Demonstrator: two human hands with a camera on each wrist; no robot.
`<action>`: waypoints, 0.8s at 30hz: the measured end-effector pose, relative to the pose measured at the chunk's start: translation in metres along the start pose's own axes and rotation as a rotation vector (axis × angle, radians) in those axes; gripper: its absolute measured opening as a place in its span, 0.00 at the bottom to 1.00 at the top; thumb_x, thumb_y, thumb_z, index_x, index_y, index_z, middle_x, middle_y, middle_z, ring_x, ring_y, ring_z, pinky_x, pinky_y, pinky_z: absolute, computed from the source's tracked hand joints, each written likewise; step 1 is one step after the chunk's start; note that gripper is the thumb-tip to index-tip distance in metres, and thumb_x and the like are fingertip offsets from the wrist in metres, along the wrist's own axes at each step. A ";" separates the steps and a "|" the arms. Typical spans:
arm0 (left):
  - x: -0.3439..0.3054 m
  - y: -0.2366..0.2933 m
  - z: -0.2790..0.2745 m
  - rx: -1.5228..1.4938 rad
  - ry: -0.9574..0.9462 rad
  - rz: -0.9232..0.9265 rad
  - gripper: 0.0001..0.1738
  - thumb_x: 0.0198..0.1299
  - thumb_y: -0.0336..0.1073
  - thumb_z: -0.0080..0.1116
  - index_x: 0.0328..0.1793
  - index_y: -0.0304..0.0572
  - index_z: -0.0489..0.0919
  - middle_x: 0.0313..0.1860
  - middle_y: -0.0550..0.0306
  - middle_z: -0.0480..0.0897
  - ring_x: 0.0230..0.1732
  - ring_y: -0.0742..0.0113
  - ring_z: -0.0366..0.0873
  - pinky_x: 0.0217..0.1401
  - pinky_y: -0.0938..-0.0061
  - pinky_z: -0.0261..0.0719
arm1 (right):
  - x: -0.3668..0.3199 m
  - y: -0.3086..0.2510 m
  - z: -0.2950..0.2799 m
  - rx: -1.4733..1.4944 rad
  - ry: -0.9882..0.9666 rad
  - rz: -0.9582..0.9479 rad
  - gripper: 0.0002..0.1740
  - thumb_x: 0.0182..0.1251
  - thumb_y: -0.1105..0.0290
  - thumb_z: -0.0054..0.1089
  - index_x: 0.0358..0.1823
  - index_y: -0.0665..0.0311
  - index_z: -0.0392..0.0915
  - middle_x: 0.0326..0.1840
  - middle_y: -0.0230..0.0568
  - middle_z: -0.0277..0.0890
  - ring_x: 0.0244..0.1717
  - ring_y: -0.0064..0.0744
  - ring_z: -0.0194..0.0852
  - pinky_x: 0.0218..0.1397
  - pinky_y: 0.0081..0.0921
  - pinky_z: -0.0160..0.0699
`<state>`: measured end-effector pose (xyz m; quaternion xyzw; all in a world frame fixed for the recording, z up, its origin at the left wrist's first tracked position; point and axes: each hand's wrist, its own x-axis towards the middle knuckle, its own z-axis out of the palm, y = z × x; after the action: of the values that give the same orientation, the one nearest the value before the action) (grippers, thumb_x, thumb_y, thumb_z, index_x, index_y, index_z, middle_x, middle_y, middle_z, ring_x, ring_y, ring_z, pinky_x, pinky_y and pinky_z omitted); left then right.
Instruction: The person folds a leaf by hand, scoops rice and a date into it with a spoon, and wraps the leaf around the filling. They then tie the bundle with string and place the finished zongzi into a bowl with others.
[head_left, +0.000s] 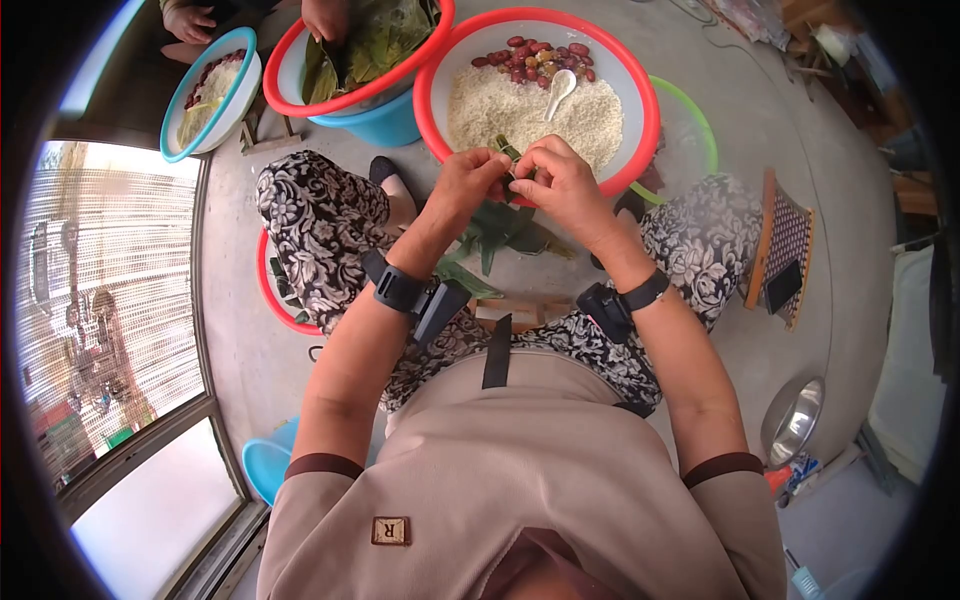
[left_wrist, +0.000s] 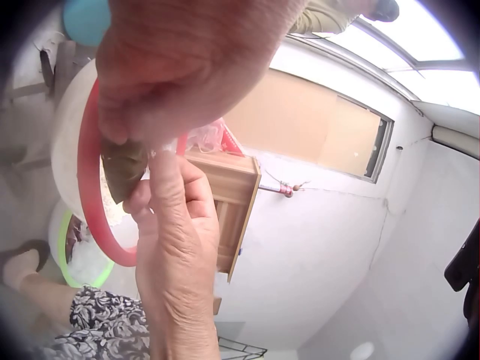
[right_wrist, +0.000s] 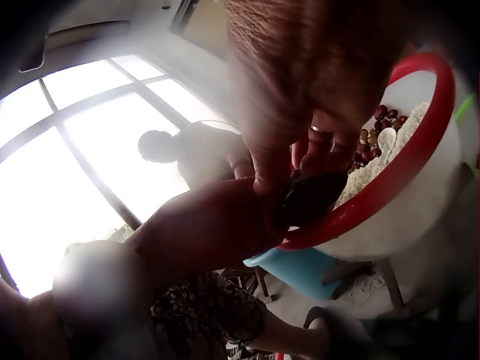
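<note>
A small bundle of folded green leaf [head_left: 508, 148], shaped like a zongzi, is between both hands at the near rim of a red-rimmed basin [head_left: 424, 110]. My left hand [head_left: 470, 182] pinches it from the left. From the right, my right hand [head_left: 562, 185] grips it with curled fingers and thumb. In the left wrist view the leaf packet [left_wrist: 124, 171] tapers to a point between the two hands. The right wrist view shows it dark in shadow, mostly covered by fingers. White rice [head_left: 490, 105], red dates [head_left: 525, 62] and a white spoon [head_left: 561, 92] lie in the basin.
Loose green leaves [head_left: 500, 232] lie below the hands, between the knees. A second red-rimmed basin [head_left: 285, 95] holds leaves, with another person's hand [head_left: 325, 18] in it. A blue-rimmed bowl [head_left: 170, 145] stands left; a green-rimmed basin [head_left: 706, 135] stands right. A metal bowl [head_left: 795, 420] sits lower right.
</note>
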<state>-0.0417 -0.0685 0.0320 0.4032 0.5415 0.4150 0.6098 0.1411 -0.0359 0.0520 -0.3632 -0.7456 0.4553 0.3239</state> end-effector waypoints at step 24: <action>-0.005 0.003 0.001 0.045 -0.030 0.055 0.08 0.62 0.31 0.62 0.45 0.37 0.77 0.33 0.65 0.79 0.32 0.79 0.76 0.37 0.83 0.74 | 0.002 0.014 -0.003 -0.047 0.036 -0.037 0.04 0.56 0.78 0.58 0.30 0.67 0.71 0.33 0.39 0.67 0.32 0.34 0.71 0.38 0.30 0.73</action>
<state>-0.0412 -0.0718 0.0364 0.4380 0.5301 0.4133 0.5970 0.1462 -0.0285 0.0411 -0.3653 -0.7566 0.4250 0.3370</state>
